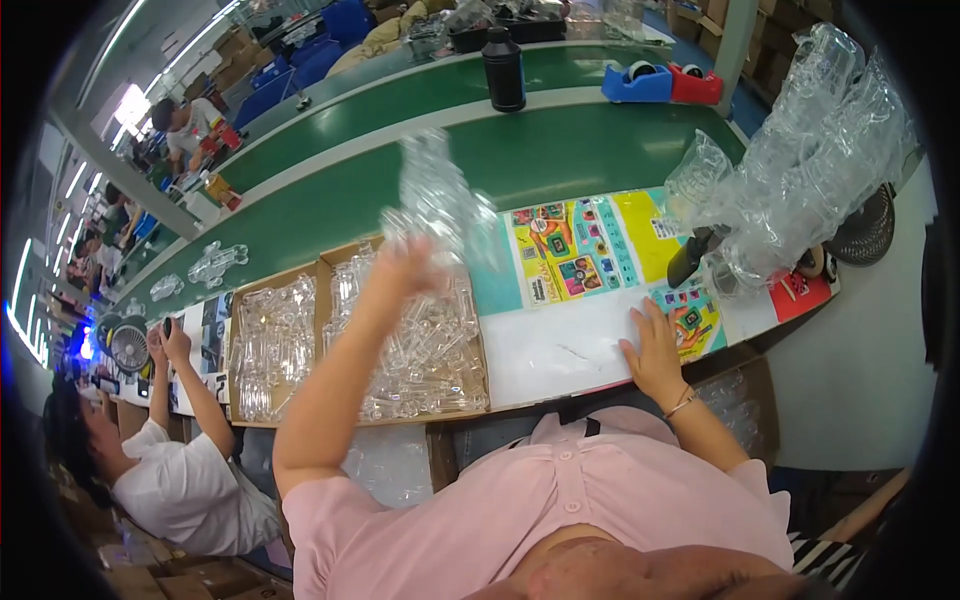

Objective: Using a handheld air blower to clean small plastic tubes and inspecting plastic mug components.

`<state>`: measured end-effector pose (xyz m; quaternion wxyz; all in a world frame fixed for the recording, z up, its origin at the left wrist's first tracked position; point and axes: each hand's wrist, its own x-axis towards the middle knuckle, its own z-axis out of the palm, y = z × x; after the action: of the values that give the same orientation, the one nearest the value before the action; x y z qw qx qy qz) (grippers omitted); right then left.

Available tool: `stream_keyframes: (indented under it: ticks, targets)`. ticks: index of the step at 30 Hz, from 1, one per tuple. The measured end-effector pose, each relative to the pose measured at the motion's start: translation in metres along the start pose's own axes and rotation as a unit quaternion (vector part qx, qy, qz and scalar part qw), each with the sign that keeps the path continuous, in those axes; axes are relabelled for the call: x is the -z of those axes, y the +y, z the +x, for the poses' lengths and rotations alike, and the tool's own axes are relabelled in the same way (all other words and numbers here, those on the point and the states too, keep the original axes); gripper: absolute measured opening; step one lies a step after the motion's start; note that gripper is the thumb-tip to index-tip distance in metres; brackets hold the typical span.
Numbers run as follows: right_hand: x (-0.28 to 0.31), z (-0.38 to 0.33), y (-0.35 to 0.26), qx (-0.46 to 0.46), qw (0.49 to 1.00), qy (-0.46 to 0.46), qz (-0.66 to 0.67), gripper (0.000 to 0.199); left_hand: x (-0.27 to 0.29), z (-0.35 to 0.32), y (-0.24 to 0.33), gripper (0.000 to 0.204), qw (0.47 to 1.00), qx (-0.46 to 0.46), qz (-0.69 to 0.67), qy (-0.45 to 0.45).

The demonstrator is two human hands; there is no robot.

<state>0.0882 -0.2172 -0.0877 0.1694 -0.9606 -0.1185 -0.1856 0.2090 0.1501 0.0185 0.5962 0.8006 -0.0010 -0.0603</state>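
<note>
My left hand, smeared by motion, reaches over the box toward the green conveyor belt. At its fingers is a clear plastic part, also blurred, so its exact shape does not show. Below that hand, a cardboard box with a divider holds many loose clear plastic pieces. My right hand rests with fingers spread on the bench, between a white sheet and a colourful printed sheet. Just beyond its fingertips stands a black-handled object, holding nothing of mine.
Clear plastic bags pile up at the right, by a dark fan. A black bottle and blue and red tape dispensers stand beyond the green belt. Clear parts lie on the belt's left; a co-worker sits at left.
</note>
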Motion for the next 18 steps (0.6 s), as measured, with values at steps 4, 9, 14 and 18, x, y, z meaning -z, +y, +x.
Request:
stream_keyframes:
  ticks: [4,9,14,18]
  targets:
    - [-0.009,0.006,-0.009,-0.013,1.000,-0.011,0.020,0.039,0.083,0.102,-0.016,0.054,0.992,0.025,-0.119,0.033]
    - [-0.009,0.008,-0.007,-0.014,1.000,-0.009,0.017,0.032,0.104,0.196,-0.068,0.050,0.981,0.100,-0.144,0.088]
    - [-0.010,0.012,-0.008,0.027,1.000,0.010,-0.011,0.036,0.161,0.260,-0.151,0.040,0.970,0.092,-0.225,0.022]
    - [-0.017,0.002,-0.006,0.027,0.998,0.064,0.003,0.031,0.187,0.271,-0.179,0.045,0.983,0.143,-0.113,0.019]
